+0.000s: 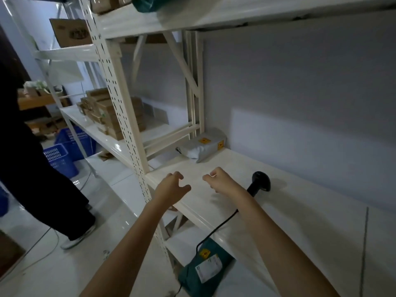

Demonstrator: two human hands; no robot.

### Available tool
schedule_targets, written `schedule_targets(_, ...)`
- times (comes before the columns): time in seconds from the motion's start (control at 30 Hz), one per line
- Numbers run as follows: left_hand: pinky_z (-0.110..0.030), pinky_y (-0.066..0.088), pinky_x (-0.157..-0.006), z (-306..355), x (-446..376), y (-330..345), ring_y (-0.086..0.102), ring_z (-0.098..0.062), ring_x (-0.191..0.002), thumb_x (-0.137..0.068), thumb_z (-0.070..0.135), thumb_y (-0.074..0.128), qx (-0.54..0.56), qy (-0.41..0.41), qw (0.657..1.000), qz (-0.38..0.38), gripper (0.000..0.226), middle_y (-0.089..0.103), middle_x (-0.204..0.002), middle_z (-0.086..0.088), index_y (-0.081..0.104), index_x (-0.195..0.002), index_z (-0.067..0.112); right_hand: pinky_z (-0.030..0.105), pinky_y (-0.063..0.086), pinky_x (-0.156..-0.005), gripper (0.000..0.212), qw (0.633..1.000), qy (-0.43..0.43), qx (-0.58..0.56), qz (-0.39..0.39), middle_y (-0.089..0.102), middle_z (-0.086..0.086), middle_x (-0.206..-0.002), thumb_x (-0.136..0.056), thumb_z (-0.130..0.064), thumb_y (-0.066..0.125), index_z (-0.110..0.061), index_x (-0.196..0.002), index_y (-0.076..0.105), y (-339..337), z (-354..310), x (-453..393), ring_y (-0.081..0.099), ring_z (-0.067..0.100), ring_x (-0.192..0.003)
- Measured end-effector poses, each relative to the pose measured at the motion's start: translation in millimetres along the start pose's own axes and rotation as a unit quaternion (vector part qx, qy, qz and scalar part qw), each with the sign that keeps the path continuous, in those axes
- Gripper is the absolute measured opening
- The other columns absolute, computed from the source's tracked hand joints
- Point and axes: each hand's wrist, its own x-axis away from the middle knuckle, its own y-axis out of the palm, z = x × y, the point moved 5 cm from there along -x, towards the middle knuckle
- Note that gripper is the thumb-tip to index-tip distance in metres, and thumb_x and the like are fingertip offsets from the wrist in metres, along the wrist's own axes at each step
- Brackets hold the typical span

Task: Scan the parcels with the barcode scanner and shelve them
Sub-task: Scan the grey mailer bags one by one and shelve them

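Observation:
A grey plastic parcel (202,147) with yellow stickers lies at the back left corner of the white shelf (289,215). My left hand (171,188) and my right hand (220,182) hover side by side above the shelf's front part, fingers curled and apart, holding nothing. The black barcode scanner (260,182) lies on the shelf just right of my right hand, its cable running down over the shelf edge. A teal parcel (203,269) with a white label rests on the lower shelf, below my right forearm.
A white perforated upright (128,133) stands left of my hands. Brown boxes (113,116) are stacked on the neighbouring shelf. Blue crates (64,153) sit on the floor. A person in dark trousers (32,168) stands at the left. Another teal parcel (147,4) lies on the upper shelf.

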Motion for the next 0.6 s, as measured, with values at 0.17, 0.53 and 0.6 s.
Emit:
schedule_targets(0.17, -0.033, 0.047, -0.089, -21, -63, -2, 0.058, -0.027, -0.107, -0.087, 0.035, 0.063, 0.0, -0.034, 0.999, -0.013, 0.049, 0.055, -0.126, -0.014, 0.05, -0.127, 0.009, 0.032, 0.042, -0.079, 0.015, 1.0, -0.003, -0.016, 0.002, 0.044, -0.001, -0.083, -0.089, -0.033, 0.048, -0.018, -0.087, 0.045, -8, -11, -59, 0.048, 0.018, -0.087)
schedule_targets(0.53, -0.039, 0.039, -0.098, -27, -161, 17, 0.045, -0.037, -0.123, -0.082, 0.035, 0.07, 0.022, -0.004, 0.999, -0.028, 0.075, 0.041, -0.137, -0.022, 0.035, -0.139, 0.001, 0.02, 0.039, -0.052, 0.014, 0.993, 0.042, -0.112, 0.015, 0.042, -0.004, -0.07, -0.088, -0.028, 0.051, -0.019, -0.082, 0.043, 15, -6, -128, 0.045, 0.007, -0.063)
schedule_targets(0.6, -0.042, 0.038, -0.102, -23, -182, 17, 0.041, -0.038, -0.126, -0.08, 0.034, 0.072, 0.031, 0.019, 0.999, -0.037, 0.083, 0.036, -0.14, -0.024, 0.029, -0.142, -0.001, 0.018, 0.036, -0.048, 0.02, 0.989, 0.045, -0.137, 0.034, 0.041, -0.004, -0.068, -0.089, -0.031, 0.053, -0.02, -0.076, 0.043, 20, -7, -142, 0.042, 0.006, -0.059)
